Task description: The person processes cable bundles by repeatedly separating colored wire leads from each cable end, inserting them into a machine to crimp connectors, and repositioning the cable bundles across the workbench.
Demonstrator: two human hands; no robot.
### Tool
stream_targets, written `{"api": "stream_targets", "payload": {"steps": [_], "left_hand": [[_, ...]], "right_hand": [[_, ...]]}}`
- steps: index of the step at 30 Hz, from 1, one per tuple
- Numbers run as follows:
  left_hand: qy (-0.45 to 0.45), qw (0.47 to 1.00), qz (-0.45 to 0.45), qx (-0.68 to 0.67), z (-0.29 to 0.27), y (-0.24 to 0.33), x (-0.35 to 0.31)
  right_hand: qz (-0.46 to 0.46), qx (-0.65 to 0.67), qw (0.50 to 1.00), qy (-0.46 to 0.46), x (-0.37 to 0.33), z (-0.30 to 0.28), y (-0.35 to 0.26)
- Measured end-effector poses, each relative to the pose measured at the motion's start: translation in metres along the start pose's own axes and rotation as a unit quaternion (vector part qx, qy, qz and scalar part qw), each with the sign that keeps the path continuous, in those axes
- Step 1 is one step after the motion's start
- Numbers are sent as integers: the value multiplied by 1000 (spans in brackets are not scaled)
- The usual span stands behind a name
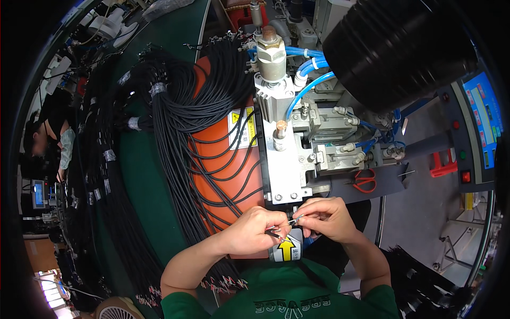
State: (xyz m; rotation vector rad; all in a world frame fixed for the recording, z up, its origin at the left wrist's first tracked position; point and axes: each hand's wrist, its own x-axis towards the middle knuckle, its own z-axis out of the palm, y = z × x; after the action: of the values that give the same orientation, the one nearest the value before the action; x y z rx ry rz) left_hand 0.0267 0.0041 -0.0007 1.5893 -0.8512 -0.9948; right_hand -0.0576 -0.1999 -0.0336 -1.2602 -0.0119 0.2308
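Observation:
My left hand [254, 229] is closed around the end of a black cable [273, 234], whose thin stripped wires poke out by the fingers. Facing it, my right hand [328, 217] pinches a fine light-coloured wire [294, 220] between thumb and fingertips. Both hands nearly meet just below the front of a metal pneumatic machine [276, 170]. Under them is a label with a yellow arrow [287, 248]. Whether the pinched wire belongs to the held cable cannot be made out.
Bundles of black cables [175, 114] lie over an orange cover [226, 175] and a green table [146, 170] to the left. Red-handled scissors [364, 181] rest right of the machine. A control panel [481, 122] stands far right. Another person [53, 133] is at far left.

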Motion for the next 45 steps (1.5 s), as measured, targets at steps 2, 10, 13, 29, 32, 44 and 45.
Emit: {"api": "stream_targets", "payload": {"steps": [2,10,13,29,32,44,45], "left_hand": [[17,999,7,30,3,3,0],[179,861,147,453,27,-7,-12],[181,864,156,443,27,-8,-11],[97,809,161,557,24,8,1],[115,805,177,554,21,5,0],[206,835,119,496,10,0,-28],[207,835,123,495,10,-2,-27]], "right_hand": [[1,8,1000,3,0,1,0],[-198,-570,792,93,0,18,-12],[-171,-569,800,83,0,16,-10],[-215,-547,803,94,1,8,3],[-266,-495,812,160,3,13,8],[-125,-423,882,166,-3,7,20],[-126,-426,880,167,-6,10,15]]}}
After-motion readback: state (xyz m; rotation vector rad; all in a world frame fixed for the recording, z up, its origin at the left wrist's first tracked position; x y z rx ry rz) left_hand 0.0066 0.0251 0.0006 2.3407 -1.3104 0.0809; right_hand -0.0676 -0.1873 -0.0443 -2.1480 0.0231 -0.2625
